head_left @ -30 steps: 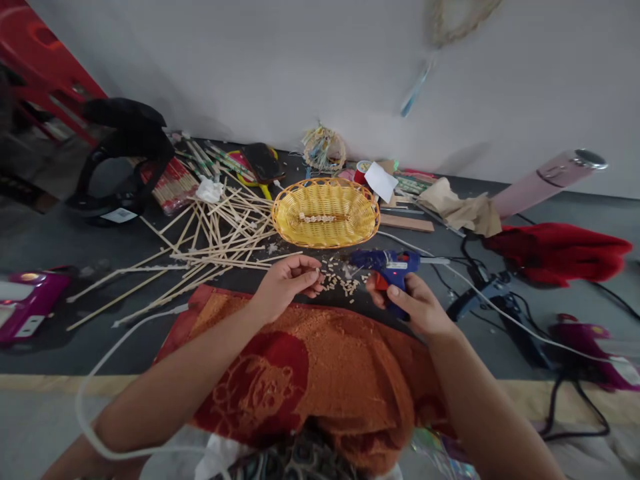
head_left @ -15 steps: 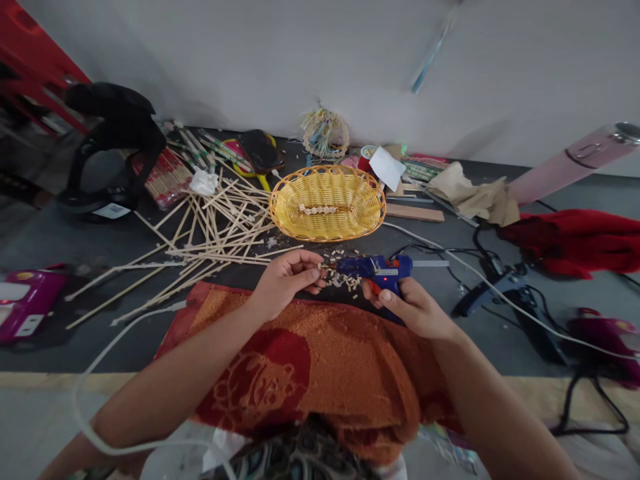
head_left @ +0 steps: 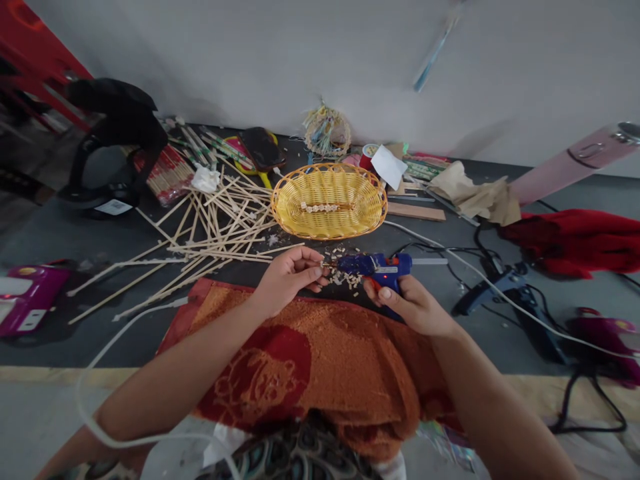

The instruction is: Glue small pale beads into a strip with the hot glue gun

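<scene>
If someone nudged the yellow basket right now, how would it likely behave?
The yellow basket is probably light, given its thin woven strands. Its low, wide shape should resist tipping. The small strip inside might slide, as it seems to lie loose.

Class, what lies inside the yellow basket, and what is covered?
The yellow basket holds a slim brown piece with small pale bits along its left part. The basket floor beneath that piece is hidden, as is the table underneath.

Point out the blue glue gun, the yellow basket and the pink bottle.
Blue glue gun (head_left: 381,265): head view, on its body.
Yellow basket (head_left: 330,183): head view, far inner wall.
Pink bottle (head_left: 560,168): head view, on its side.
</scene>
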Demonstrator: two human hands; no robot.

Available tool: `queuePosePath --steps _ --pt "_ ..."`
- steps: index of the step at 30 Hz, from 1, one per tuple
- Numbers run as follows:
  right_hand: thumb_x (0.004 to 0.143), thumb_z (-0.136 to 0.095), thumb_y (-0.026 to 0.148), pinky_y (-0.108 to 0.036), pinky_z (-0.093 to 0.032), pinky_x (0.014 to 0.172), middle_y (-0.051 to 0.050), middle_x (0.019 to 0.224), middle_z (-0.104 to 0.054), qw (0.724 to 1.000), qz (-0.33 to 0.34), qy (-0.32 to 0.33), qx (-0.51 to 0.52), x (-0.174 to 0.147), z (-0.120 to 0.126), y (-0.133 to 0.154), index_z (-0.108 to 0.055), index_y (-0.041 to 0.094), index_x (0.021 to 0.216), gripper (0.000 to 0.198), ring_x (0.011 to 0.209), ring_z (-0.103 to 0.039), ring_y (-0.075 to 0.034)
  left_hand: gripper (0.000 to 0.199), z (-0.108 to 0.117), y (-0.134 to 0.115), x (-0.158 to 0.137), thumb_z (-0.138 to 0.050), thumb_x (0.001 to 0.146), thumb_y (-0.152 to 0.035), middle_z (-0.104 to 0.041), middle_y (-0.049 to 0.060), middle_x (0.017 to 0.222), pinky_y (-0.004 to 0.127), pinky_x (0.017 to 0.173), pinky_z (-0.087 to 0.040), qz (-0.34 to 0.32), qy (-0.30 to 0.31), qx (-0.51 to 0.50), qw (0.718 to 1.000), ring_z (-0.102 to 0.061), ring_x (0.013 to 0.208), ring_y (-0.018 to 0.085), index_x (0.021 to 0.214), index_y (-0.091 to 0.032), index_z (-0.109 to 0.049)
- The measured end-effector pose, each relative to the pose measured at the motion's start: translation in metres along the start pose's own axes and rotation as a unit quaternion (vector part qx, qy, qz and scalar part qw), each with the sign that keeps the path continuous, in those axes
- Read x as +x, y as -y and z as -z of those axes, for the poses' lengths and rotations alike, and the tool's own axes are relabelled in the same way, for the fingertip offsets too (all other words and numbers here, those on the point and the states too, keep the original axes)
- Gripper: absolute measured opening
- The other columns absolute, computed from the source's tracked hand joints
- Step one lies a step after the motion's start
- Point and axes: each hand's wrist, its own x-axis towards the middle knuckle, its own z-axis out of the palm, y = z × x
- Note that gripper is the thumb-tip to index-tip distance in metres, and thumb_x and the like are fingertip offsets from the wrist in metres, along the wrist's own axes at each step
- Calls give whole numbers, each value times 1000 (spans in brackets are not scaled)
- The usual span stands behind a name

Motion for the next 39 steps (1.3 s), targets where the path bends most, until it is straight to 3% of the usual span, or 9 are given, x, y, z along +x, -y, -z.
queuePosePath --steps 31,35,39 --pt "93 -47 52 -27 -38 65 -3 78 -52 1000 -1 -15 -13 -1 3 -8 -58 16 96 37 71 -46 -14 25 0 -1 -1 -70 78 -30 -67 4 81 23 58 -54 -8 -1 12 1000 -68 72 15 95 -16 -59" --pt "92 -49 53 -27 -39 65 -3 76 -53 1000 -18 -15 14 -1 3 -6 -59 16 97 39 69 -47 -14 27 0 0 0 -72 77 -31 -68 5 83 24 59 -55 0 -6 10 1000 -68 72 15 96 -16 -59" --pt "89 -54 54 -28 -42 64 -3 74 -54 994 -16 -18 107 -2 7 -1 -60 15 99 41 67 -49 -14 28 1 0 0 -72 77 -31 -70 6 86 24 61 -55 6 -12 4 1000 -68 74 15 97 -16 -59"
